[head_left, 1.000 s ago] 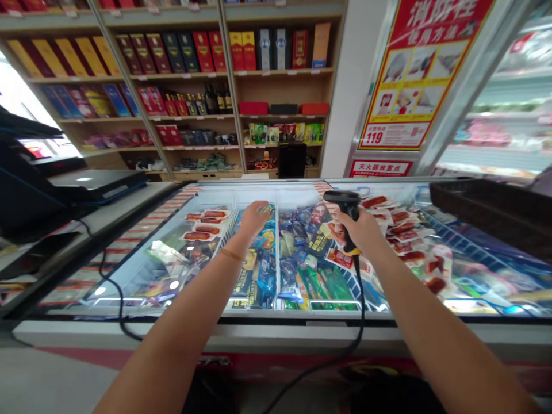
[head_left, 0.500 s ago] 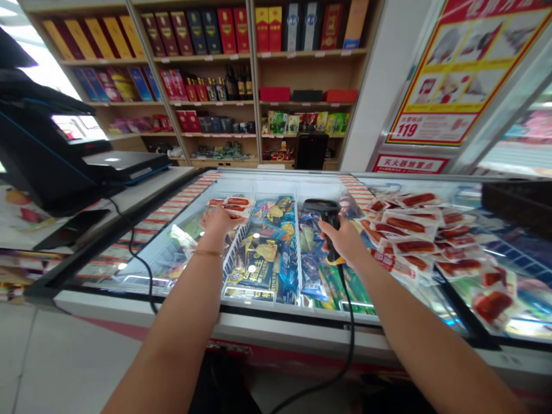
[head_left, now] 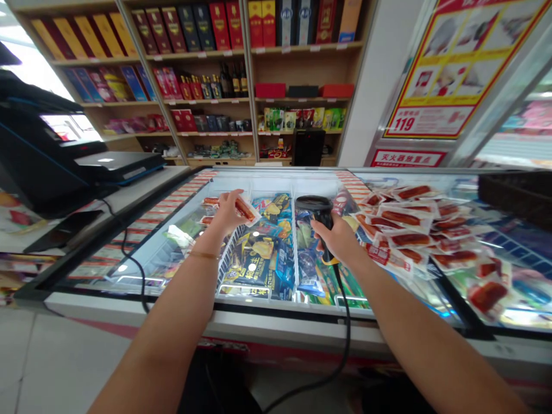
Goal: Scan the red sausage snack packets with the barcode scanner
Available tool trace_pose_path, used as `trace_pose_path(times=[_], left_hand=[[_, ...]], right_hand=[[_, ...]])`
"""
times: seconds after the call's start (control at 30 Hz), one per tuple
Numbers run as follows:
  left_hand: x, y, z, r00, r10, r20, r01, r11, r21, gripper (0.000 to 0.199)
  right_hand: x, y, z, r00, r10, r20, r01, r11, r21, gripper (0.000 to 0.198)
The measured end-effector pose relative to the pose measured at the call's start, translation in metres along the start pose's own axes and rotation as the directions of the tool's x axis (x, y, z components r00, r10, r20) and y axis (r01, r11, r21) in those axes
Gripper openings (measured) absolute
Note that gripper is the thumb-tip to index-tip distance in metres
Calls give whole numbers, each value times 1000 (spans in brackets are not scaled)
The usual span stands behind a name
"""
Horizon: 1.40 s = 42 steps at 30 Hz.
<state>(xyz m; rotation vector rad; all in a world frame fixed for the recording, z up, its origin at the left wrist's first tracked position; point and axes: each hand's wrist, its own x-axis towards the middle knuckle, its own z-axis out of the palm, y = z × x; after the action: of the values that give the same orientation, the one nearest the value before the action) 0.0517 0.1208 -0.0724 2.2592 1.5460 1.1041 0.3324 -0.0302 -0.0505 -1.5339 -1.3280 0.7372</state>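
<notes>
My left hand (head_left: 230, 211) is closed on a clear-wrapped sausage pack (head_left: 245, 210), tilted above the glass at the left part of the freezer. Beside and partly behind that hand, more sausage packs (head_left: 211, 201) lie on the glass. In my right hand (head_left: 335, 234) is a black barcode scanner (head_left: 314, 203), gripped by its handle with its head toward the left. Its cable (head_left: 346, 322) hangs down over the freezer's front edge. To the right of the scanner, a pile of sausage packs (head_left: 401, 217) is spread across the glass.
The chest freezer (head_left: 302, 315) holds bagged ice creams (head_left: 254, 259) in wire baskets under glass. A counter at left carries a black scale (head_left: 125, 164). A dark basket (head_left: 517, 192) sits at the right. Shelves of boxes (head_left: 185, 29) stand behind.
My left hand has lifted a sausage pack off the glass and turned it toward the scanner. The right hand keeps its hold on the scanner. The view has shifted slightly.
</notes>
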Motion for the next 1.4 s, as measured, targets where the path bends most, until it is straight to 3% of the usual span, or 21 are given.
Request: trace_pose_path(times=[0.17, 0.43, 0.6, 1.03, 1.13, 1.4], left_hand=[[1, 6, 15, 995, 89, 52, -78, 980, -183, 85], [-1, 10, 29, 993, 42, 109, 17, 872, -489, 84], [0, 5, 30, 987, 13, 160, 47, 928, -369, 74], [2, 2, 22, 992, 84, 96, -61, 973, -222, 30], [1, 5, 19, 988, 90, 128, -58, 971, -230, 35], [-1, 8, 23, 981, -55, 187, 122, 921, -369, 63]], right_hand=[[-1, 0, 1, 1000, -8, 9, 7, 1000, 2, 24], [-3, 3, 3, 998, -60, 28, 60, 998, 0, 24], [-6, -2, 2, 997, -71, 41, 71, 997, -5, 24], [-8, -4, 3, 995, -93, 43, 94, 995, -26, 22], [-8, -4, 2, 995, -95, 39, 96, 995, -31, 21], [-8, -4, 2, 995, -95, 30, 96, 995, -22, 22]])
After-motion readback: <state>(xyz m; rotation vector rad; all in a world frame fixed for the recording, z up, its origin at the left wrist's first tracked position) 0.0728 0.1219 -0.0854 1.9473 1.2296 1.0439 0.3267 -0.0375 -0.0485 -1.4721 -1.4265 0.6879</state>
